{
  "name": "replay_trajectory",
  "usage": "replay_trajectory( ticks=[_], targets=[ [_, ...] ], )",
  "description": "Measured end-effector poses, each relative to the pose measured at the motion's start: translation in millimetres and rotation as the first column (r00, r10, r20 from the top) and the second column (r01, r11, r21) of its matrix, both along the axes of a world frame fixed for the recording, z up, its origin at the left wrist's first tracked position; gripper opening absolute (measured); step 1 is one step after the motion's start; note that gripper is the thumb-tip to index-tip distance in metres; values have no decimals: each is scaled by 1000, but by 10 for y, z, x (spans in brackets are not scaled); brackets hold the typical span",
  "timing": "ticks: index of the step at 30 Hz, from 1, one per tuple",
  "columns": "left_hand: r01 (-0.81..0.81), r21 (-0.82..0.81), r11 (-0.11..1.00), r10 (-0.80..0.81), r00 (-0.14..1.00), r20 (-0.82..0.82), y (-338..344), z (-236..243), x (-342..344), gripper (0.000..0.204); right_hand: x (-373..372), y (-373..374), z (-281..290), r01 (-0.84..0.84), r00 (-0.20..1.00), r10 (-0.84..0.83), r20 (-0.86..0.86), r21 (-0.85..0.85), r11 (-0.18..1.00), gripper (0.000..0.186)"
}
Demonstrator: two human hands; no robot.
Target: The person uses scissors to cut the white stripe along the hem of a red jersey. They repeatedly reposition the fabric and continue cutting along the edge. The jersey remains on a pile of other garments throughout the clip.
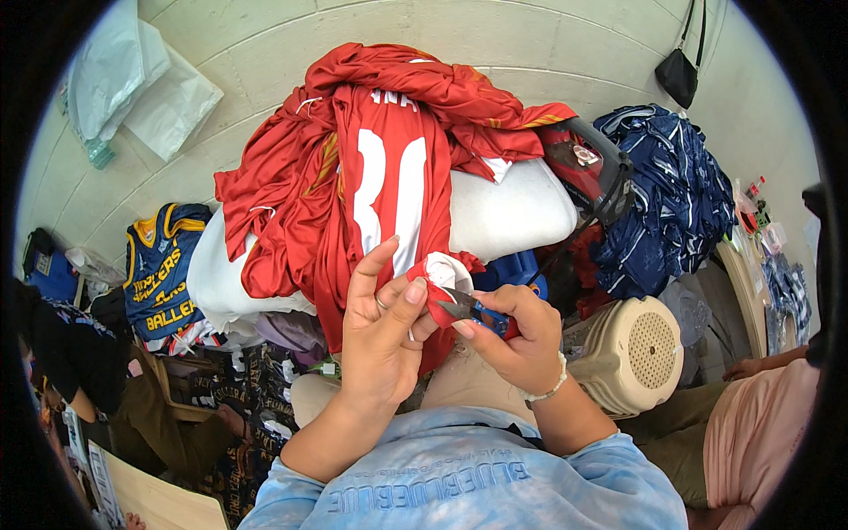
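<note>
My left hand (384, 331) pinches a folded red piece of fabric with white lining (439, 266) in front of my body. My right hand (517, 340) grips small snips with dark blades and blue-and-red handles (488, 318), their tips against that red fabric. Behind both hands, a heap of red jerseys (291, 199) with white lettering and yellow trim lies draped over a white padded surface (512, 212).
A dark appliance (574, 163) adjoins a pile of navy garments (658, 194). A navy-and-yellow jersey (163, 274) lies left, stacked beige plastic stools (645, 353) right. Co-workers sit at far left (62, 353) and far right (760, 433). A black bag (678, 75) hangs on the wall.
</note>
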State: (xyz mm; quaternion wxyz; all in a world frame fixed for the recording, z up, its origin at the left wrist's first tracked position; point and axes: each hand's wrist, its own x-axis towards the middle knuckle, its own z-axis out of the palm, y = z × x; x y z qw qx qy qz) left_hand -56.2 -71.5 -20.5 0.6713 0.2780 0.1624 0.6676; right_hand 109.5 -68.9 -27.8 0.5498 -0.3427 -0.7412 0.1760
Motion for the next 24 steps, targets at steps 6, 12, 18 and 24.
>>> replay_trajectory(
  ticks=[6, 12, 18, 24],
  targets=[
    [3, 12, 1000, -3, 1000, -1, -9, -21, 4, 51, -19, -14, -1, -10, 999, 8, -51, -40, 999, 27],
    [8, 21, 1000, -8, 1000, 13, -15, -29, 33, 50, -30, -16, -6, -20, 996, 14, -94, -64, 998, 25],
    [4, -18, 1000, -4, 1000, 2, 3, -58, 37, 48, -12, -6, -53, 29, 998, -34, -61, -86, 996, 22],
    [-35, -41, 999, 33, 999, -38, 8, -5, 28, 49, 1, 14, -126, -192, 903, 36, -428, -326, 926, 28]
  ],
)
